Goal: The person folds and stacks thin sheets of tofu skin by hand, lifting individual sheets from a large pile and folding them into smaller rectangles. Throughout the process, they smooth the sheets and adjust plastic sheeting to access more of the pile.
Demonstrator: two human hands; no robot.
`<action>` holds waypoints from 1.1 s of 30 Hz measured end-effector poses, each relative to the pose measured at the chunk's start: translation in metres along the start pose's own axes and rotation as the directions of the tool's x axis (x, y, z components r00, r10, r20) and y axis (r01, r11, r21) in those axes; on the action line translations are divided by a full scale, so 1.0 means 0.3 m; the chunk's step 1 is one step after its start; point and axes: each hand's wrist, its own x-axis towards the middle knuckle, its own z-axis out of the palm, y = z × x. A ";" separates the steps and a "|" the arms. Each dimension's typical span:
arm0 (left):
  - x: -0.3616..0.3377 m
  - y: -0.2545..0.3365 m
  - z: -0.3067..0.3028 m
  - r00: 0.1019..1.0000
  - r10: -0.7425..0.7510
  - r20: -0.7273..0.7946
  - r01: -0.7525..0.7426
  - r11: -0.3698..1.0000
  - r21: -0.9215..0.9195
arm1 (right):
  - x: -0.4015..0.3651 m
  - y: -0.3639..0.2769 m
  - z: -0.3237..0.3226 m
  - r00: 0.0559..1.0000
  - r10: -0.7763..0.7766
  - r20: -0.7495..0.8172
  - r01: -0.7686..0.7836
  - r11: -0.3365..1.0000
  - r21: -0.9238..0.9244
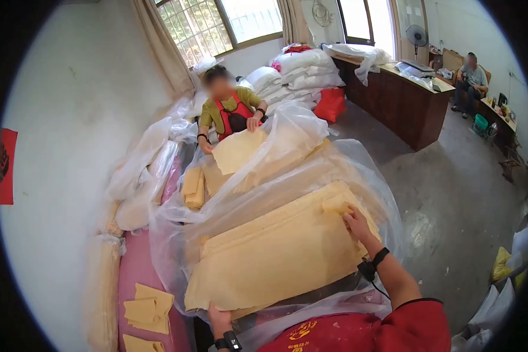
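Observation:
A wide stack of thin, pale yellow sheets [276, 252], resembling tofu skin, lies before me on clear plastic. At its far right, my right hand [356, 224] is closed on the curled-up edge of the top yellow sheet [336, 207]. My left hand [220, 318] is at the near left corner, closed on the sheet's edge, its fingertips partly hidden. Opposite me, a person in a red apron [232, 111] holds another yellow sheet [239, 151] with both hands. Beside that sheet lies a folded yellow bundle [193, 188].
Clear plastic film [364, 158] drapes around the stacks. Folded yellow pieces [148, 308] lie on a pink surface [136, 258] at left. White sacks [308, 67] are piled behind the other person. A brown desk [393, 102] stands at back right, with a seated person [472, 82] beyond.

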 end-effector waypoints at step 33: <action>-0.074 0.323 0.438 0.915 0.384 0.123 -0.403 0.874 0.273 | -0.207 -0.073 0.134 0.946 0.208 0.250 -0.208 0.978 -0.027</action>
